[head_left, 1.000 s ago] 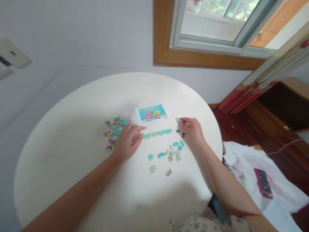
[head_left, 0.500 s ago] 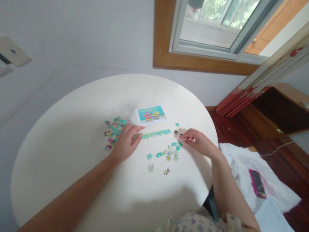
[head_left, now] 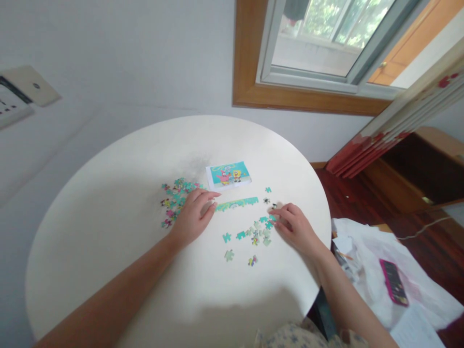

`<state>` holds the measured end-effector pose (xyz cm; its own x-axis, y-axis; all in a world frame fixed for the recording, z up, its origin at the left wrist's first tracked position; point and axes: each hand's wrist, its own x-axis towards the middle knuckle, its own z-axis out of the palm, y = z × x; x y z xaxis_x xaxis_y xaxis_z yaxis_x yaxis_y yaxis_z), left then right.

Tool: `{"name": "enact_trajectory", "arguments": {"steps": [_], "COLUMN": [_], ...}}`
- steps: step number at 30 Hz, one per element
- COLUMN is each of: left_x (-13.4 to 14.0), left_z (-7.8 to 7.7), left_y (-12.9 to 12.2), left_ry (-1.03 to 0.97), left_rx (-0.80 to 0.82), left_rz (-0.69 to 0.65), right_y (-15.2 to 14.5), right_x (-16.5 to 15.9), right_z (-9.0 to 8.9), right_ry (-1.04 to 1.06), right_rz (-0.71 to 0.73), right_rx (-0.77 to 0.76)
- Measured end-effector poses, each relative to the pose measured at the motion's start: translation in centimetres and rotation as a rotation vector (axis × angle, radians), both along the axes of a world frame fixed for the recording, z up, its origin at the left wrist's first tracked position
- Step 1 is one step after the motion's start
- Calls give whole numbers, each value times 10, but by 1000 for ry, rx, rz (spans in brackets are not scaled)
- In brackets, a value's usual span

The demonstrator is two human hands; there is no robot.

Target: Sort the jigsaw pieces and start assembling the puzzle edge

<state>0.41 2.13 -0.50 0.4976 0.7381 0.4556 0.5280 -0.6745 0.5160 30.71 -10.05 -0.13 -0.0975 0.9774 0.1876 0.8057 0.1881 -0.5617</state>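
My left hand (head_left: pixel 195 215) rests at the left end of a joined strip of teal puzzle pieces (head_left: pixel 237 204), thumb and index finger apart. Beside and partly behind it lies a heap of mixed puzzle pieces (head_left: pixel 177 193). My right hand (head_left: pixel 293 226) is low over the table, its thumb and index finger on either side of a teal puzzle piece (head_left: pixel 271 218). That piece lies at the edge of a loose group of teal and pale green pieces (head_left: pixel 258 231). Two dark-patterned pieces lie just beyond those fingers. A cartoon picture card (head_left: pixel 229 175) lies behind the strip.
The round white table (head_left: pixel 108 232) stands near a wall with a wood-framed window (head_left: pixel 308 94). Single puzzle pieces (head_left: pixel 229 255) lie toward the front. At right, below the table's edge, a pink-cased phone (head_left: pixel 394 282) lies on white plastic and papers.
My right hand has moved down from the dark-patterned pieces to the teal piece, its thumb and index finger parting around it. My left hand stays by the strip. The view has shifted slightly.
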Motion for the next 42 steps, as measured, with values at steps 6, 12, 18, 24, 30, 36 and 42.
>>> {"name": "enact_trajectory", "arguments": {"steps": [6, 12, 18, 24, 30, 36, 42], "left_x": [0, -1, 0, -1, -1, -1, -1], "left_z": [-2, -4, -3, -4, -3, -4, -5], "left_y": [1, 2, 0, 1, 0, 0, 0], "left_ry": [-8, -12, -16, -20, -10, -5, -14], "left_rx": [-8, -4, 1, -7, -4, -25, -28], "left_rz": [-3, -10, -1, -9, -15, -22, -33], "right_y": [3, 7, 5, 8, 38, 55, 54], "right_x": [2, 2, 3, -2, -26, -39, -43], "right_z": [-3, 6, 3, 6, 17, 13, 12], "right_ry": [-27, -43, 25, 214, 202, 62, -27], "right_rz": [12, 47, 9, -92, -141, -231, -237], "right_rx": [-6, -67, -72, -191, -183, -128, -86]}}
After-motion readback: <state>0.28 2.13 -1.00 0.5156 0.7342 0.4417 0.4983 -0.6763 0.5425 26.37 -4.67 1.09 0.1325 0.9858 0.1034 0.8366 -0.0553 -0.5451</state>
